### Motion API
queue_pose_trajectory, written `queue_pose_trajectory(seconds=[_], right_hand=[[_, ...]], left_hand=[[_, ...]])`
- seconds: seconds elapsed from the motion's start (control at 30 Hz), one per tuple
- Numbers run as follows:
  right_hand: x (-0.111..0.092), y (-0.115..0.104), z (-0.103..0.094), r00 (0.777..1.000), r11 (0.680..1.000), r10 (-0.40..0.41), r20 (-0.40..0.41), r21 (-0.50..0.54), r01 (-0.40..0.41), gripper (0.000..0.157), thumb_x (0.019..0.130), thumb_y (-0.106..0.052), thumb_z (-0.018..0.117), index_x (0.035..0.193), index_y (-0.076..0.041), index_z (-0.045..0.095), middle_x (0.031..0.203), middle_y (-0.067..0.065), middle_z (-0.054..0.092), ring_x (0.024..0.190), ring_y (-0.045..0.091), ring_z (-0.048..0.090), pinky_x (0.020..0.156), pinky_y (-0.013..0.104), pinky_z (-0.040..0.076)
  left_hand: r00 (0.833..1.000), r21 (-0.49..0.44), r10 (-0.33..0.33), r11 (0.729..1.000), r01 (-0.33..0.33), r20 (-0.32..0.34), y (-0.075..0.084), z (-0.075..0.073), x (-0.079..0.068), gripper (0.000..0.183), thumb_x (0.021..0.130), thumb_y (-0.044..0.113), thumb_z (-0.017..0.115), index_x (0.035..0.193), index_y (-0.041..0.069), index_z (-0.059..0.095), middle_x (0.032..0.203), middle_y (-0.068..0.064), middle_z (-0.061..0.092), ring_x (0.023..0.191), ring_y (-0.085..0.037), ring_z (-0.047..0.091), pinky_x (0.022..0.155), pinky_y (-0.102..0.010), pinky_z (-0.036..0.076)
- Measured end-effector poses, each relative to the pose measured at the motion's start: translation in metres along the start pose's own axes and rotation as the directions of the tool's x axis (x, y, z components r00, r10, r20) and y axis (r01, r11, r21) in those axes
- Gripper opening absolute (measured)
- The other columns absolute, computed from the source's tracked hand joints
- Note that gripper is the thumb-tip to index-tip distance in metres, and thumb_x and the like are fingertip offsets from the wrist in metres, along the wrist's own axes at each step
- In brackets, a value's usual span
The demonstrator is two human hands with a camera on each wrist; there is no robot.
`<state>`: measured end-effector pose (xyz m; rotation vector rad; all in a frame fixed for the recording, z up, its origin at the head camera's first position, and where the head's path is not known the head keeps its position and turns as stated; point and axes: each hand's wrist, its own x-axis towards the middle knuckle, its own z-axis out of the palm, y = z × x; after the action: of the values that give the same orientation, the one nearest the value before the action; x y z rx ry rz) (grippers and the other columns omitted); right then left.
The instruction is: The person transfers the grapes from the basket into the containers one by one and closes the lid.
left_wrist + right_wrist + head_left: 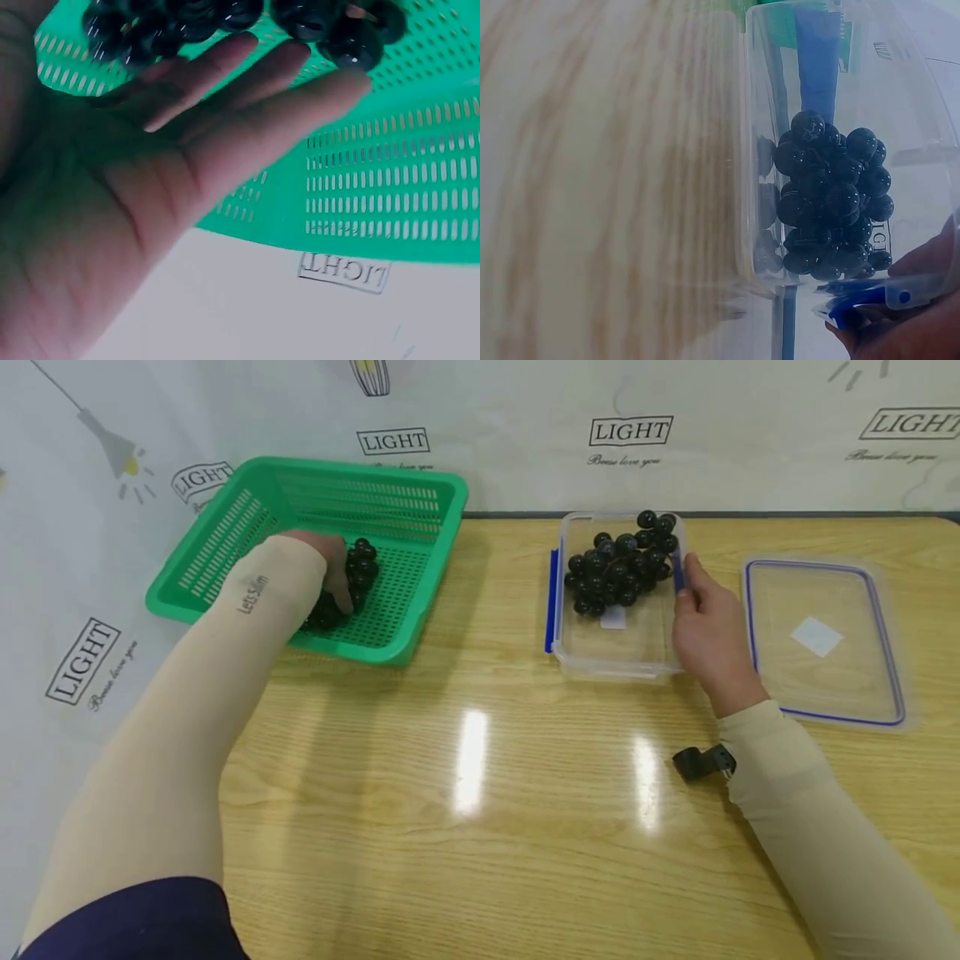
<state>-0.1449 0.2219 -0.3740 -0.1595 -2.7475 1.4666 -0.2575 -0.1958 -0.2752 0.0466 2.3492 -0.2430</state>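
Note:
Inside the green plastic basket (459,497), my left hand (337,568) reaches down at a bunch of dark grapes (362,564). The left wrist view shows its fingers stretched out, tips right at the grapes, with nothing gripped. My right hand (712,635) grips the right side of a clear plastic food container (611,664), thumb over the rim beside a blue latch (855,300). Another bunch of dark grapes (615,568) lies in the container toward its back, some grapes reaching up to the back right corner. The left hand and forearm cover part of the basket's grapes in the head view.
Right of the container lies its clear lid (847,681) with a blue seal and a white label. Behind the wooden table (480,877) stands a white backdrop (517,435) printed with lamps and lettering. A small black device (701,763) sits at the right wrist.

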Motion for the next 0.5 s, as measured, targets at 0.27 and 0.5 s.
queue_pose_trajectory(seconds=[0.27,0.5], right_hand=[[0.001,-0.002,0.002,1.000,1.000,0.021,0.002,0.009,-0.021,0.049,0.107,-0.016,0.028,0.155,-0.013,0.019,0.158,0.003,0.021,0.127,0.027,0.042,0.082,0.033,0.039],[0.000,-0.002,0.001,1.000,1.000,0.025,-0.005,0.003,-0.025,0.049,0.107,-0.016,0.028,0.155,-0.013,0.019,0.158,0.003,0.021,0.127,0.027,0.041,0.083,0.034,0.038]], left_hand=[[1.000,-0.061,0.011,0.998,-0.011,0.001,0.010,0.008,0.009,0.113,0.093,0.030,0.066,0.146,-0.002,-0.029,0.152,-0.040,0.003,0.136,-0.056,0.019,0.103,-0.063,0.032],[0.975,-0.030,0.186,0.981,-0.191,-0.121,0.006,0.005,0.020,0.090,0.086,0.015,0.074,0.148,0.010,0.010,0.143,-0.034,0.027,0.116,-0.049,0.046,0.085,-0.058,0.045]])
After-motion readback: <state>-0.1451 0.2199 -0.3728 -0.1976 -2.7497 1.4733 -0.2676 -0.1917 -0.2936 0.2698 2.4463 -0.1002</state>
